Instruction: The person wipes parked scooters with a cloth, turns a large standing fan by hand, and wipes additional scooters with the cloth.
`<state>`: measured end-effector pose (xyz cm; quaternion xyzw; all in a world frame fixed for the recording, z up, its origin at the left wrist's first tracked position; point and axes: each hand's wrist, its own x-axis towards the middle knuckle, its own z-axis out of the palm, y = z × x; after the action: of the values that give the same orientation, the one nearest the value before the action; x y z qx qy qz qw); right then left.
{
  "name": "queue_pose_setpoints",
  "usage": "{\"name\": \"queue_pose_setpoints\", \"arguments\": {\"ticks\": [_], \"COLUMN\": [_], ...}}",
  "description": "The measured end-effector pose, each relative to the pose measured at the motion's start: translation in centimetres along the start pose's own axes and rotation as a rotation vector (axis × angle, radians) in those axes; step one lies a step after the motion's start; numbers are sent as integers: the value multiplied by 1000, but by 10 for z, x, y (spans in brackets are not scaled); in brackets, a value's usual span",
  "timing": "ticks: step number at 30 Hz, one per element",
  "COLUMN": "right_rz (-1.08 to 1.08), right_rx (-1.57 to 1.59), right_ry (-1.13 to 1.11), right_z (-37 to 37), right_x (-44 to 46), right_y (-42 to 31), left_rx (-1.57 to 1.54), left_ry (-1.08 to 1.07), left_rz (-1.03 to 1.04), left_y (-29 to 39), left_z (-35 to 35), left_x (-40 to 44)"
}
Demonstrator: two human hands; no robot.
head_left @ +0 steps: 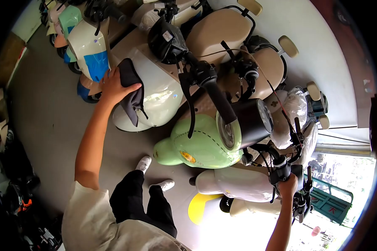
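My left hand [112, 86] holds a dark grey cloth [132, 94] against the front of a white scooter [161, 94]. The thumb lies over the cloth, and the other fingers are partly hidden by it. Far to the right, my right hand [288, 186] is closed around the handlebar [279, 169] of a pale pinkish scooter [238, 184]. Between my hands stands a light green scooter [201, 144] with a round headlight [227, 129], a dashed line and an orange sticker on its front.
More scooters stand close together, including a cream one with blue film [97, 65] at upper left. Tan seats [218, 33] fill the top. A yellow fender [201, 207] juts out near my feet. Dark machines [21, 201] line the left edge. Bright daylight enters at lower right.
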<state>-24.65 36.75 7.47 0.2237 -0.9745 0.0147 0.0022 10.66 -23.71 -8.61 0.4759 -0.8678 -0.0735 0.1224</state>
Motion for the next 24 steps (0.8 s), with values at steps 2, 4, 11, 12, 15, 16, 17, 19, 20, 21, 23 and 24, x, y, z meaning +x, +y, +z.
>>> {"name": "queue_pose_setpoints", "arguments": {"ticks": [2, 4, 11, 12, 15, 16, 17, 19, 20, 21, 23, 24], "right_rz": [29, 20, -41, -44, -62, -71, -80, -88, -99, -99, -100, -100], "right_rx": [2, -10, -11, -12, -9, -6, -5, 7, 21, 22, 11, 12], "right_ry": [-34, -31, 25, 23, 32, 46, 59, 66, 77, 75, 106, 105], "right_z": [2, 4, 6, 7, 8, 6, 5, 4, 4, 5, 8, 11], "right_x": [1, 1, 4, 6, 7, 6, 6, 6, 6, 6, 6, 6], "right_y": [4, 8, 10, 12, 12, 7, 5, 5, 5, 6, 12, 16], "left_rx": [89, 224, 4, -230, 138, 258, 280, 507, 556, 558, 475, 434], "left_ry": [37, 91, 35, -130, 47, 169, 109, -78, -120, -122, -65, -51], "left_rz": [37, 166, 51, -46, -96, 70, 179, 263, 266, 266, 256, 239], "left_y": [33, 63, 35, 35, 54, 66, 79, 108, 116, 117, 117, 117], "left_z": [-8, -10, -7, -23, -13, -14, -16, -12, -5, 0, 7, 8], "left_x": [-15, -35, -3, 8, 1, -8, -21, -43, -49, -51, -50, -49]}}
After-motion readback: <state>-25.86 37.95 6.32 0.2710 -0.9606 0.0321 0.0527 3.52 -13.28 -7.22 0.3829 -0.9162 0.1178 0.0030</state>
